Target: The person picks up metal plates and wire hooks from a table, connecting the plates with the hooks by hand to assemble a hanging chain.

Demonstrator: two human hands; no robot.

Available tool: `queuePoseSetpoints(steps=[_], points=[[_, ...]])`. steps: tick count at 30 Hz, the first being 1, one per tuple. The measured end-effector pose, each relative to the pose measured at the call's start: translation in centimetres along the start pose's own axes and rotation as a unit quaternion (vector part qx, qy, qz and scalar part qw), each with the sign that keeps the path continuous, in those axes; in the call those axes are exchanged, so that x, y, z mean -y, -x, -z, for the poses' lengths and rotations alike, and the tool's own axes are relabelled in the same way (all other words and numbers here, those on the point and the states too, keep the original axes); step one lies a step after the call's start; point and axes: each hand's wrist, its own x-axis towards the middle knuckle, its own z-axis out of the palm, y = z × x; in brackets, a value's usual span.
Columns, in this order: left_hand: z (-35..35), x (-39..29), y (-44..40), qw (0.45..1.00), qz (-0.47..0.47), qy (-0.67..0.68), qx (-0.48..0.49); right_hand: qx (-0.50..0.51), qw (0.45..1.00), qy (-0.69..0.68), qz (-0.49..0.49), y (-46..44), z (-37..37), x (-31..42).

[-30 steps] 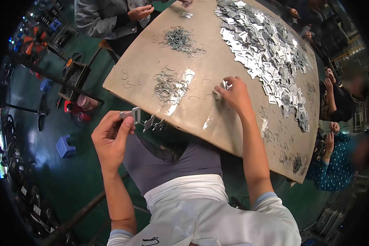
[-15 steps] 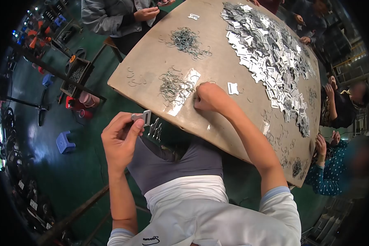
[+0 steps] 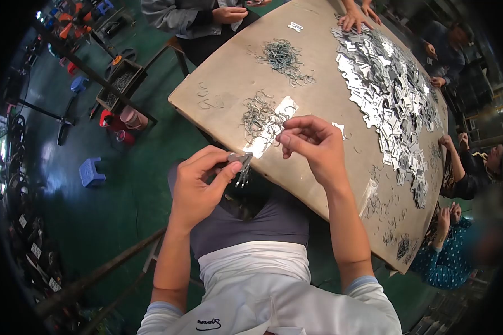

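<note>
My left hand point(image 3: 198, 187) pinches a flat grey metal buckle plate point(image 3: 241, 159) between thumb and fingers, just off the table's near edge. Several thin shiny metal pieces point(image 3: 242, 178) show right below the plate; whether they hang from it I cannot tell. To the right, my right hand point(image 3: 320, 149) is raised over the table edge with thumb and index fingertip together; what lies between them is too small to make out. Just beyond those fingertips is a loose pile of bent wire hooks point(image 3: 258, 116). A single plate point(image 3: 338, 129) lies partly hidden behind my right hand.
On the brown table point(image 3: 223, 78) a big heap of metal plates point(image 3: 374, 84) spreads at the right. Another wire pile point(image 3: 283, 58) and a lone plate point(image 3: 295, 26) lie farther back. Co-workers sit around the table; one's hand point(image 3: 352, 20) touches the heap. A blue stool point(image 3: 91, 172) stands left.
My right hand has lifted from the table beside the wire pile and come back toward my left hand. The left hand has moved right with the plate, which is now turned more edge-on.
</note>
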Motion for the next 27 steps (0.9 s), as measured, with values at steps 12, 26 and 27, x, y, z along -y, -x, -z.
queuePoseSetpoints(steps=[12,26,27], points=[[-1.2,-1.1,-0.1,0.995,-0.053,-0.082,0.01,-0.017,0.989,0.082,0.118,3.3,-6.0,0.5],[-2.0,-1.2,-0.1,0.988,-0.096,-0.124,0.008,-0.052,0.977,0.126,0.165,3.9,-5.9,-0.2],[-2.1,-1.1,-0.2,0.986,-0.102,-0.131,0.006,-0.048,0.977,0.129,0.164,3.9,-5.8,-0.2]])
